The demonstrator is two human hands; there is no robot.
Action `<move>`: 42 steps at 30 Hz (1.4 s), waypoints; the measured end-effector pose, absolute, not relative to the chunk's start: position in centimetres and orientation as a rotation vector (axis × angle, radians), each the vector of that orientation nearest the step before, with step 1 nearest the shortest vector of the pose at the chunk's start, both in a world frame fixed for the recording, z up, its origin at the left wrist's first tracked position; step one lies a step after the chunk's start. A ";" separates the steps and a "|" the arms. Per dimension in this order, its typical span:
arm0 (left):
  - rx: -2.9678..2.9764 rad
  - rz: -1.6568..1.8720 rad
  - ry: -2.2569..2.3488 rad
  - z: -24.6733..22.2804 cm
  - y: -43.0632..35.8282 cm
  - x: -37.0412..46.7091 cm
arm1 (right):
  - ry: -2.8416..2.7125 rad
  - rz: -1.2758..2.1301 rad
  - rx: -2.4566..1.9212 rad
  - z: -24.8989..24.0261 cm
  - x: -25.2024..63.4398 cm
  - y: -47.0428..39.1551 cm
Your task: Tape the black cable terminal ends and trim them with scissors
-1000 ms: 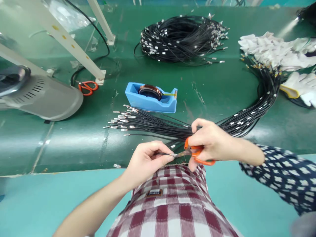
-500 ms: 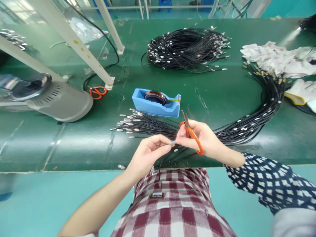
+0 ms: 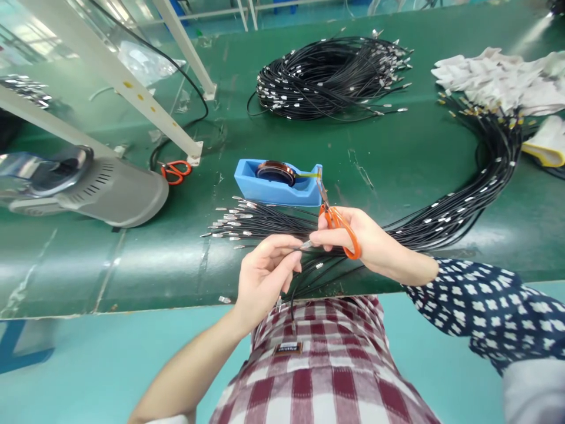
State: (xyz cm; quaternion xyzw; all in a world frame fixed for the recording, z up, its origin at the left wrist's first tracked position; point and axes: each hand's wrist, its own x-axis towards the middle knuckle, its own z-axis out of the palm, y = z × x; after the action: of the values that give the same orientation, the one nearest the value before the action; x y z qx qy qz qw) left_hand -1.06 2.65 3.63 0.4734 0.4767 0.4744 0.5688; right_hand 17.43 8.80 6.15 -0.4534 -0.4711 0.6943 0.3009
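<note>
My left hand (image 3: 270,272) pinches a black cable close to its small silvery end (image 3: 306,244). Fingertips of my right hand (image 3: 348,232) touch that same end from the other side. Orange-handled scissors (image 3: 339,227) rest in my right hand, their blades pointing up and away toward the tape dispenser. Just beyond my hands sits the blue tape dispenser (image 3: 278,187) with a brown roll in it. A bundle of black cables (image 3: 445,218) with white tags runs under and behind my hands, its metal-tipped ends (image 3: 233,221) fanned out on the left.
A large coil of black cables (image 3: 329,76) lies farther back. White gloves (image 3: 498,79) are heaped at the right. On the left stand a grey machine (image 3: 119,188), white metal posts (image 3: 192,47) and a second pair of orange scissors (image 3: 175,172). The green bench's front edge is close to my body.
My view has tilted and shifted slightly. The scissors in my right hand have swung more upright, blades near the dispenser's end. Both hands remain at the cable end.
</note>
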 end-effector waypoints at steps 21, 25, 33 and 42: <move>1.684 0.971 1.105 4.2 2.7 -1.2 | -2.835 0.733 -0.962 9.3 23.3 9.7; 1.706 0.974 1.066 4.3 2.6 -1.2 | -2.906 0.662 -0.884 9.5 23.1 9.3; 1.861 1.056 1.087 4.1 1.7 -1.3 | -2.931 0.642 -0.851 9.2 23.1 8.6; 1.925 1.137 1.031 3.5 1.3 -1.3 | -3.006 0.544 -0.824 9.3 22.9 8.2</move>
State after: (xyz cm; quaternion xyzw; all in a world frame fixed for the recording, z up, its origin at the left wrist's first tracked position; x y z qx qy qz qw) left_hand -1.31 1.31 3.50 0.7373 0.3948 0.4353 0.3333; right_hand 22.90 8.18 9.29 -0.2604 -0.9500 0.1719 -0.0110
